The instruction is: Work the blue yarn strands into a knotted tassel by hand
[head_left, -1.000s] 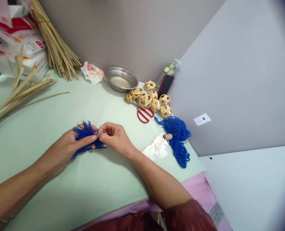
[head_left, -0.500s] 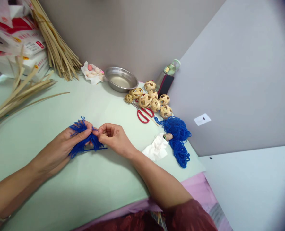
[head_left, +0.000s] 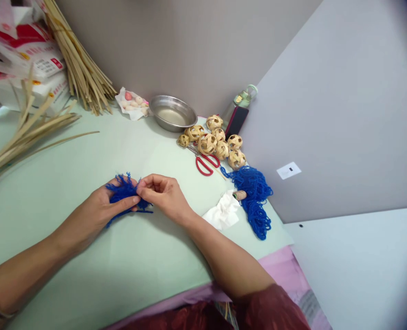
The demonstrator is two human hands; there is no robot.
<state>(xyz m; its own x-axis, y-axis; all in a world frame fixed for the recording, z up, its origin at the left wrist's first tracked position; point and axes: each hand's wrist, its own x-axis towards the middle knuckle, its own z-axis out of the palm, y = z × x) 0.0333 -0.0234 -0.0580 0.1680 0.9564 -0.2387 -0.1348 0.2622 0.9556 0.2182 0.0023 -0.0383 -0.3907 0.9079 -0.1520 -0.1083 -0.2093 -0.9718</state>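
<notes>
A frayed bunch of blue yarn (head_left: 123,189) is in my left hand (head_left: 102,206), with the thumb pressed across it and loose strands sticking up past the fingers. My right hand (head_left: 162,195) is closed in a pinch at the right side of the bunch, thumb and forefinger together on a strand of the yarn. The exact spot under the fingertips is partly hidden. One straight blue strand lies below the bunch, pointing right. Both hands are just above the pale green tabletop (head_left: 128,279).
Red-handled scissors (head_left: 204,166) lie by several woven strip balls (head_left: 207,144). Behind stand a metal bowl (head_left: 173,114), a phone (head_left: 237,122) and a bottle (head_left: 241,100). At right are blue yarn (head_left: 253,183), a thread spool (head_left: 239,195) and crumpled tissue (head_left: 224,211). Dried strips (head_left: 24,137) lie left.
My left hand has shifted slightly right and turned, so the yarn bunch now stands more upright between the fingers. My right hand stays pinched close beside it.
</notes>
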